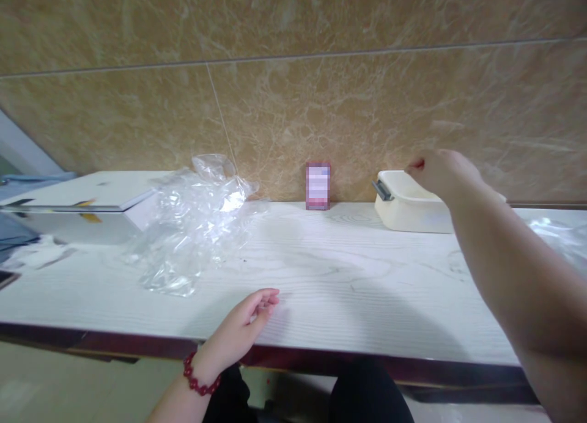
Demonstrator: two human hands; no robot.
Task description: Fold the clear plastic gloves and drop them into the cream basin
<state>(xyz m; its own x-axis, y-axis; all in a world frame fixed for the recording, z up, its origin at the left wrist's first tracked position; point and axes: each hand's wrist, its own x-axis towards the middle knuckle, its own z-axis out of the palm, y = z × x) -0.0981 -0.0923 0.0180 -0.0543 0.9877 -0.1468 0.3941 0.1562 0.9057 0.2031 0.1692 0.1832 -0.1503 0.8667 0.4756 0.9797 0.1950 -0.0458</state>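
My left hand rests near the table's front edge, wearing a dark red bead bracelet at the wrist. Its fingers curl loosely, with a gap to the thumb and nothing held. At the back right, my right hand hovers over a cream plastic storage box with a grey side latch. The fingertips of that hand are pinched together. Whatever they may hold is hidden or too small to name. My forearm covers the right part of the box.
Crumpled clear plastic bags lie left of centre, beside a white carton. A phone-like device, its screen blurred, leans against the marbled wall. More clear plastic lies far right. The table has a dark front edge.
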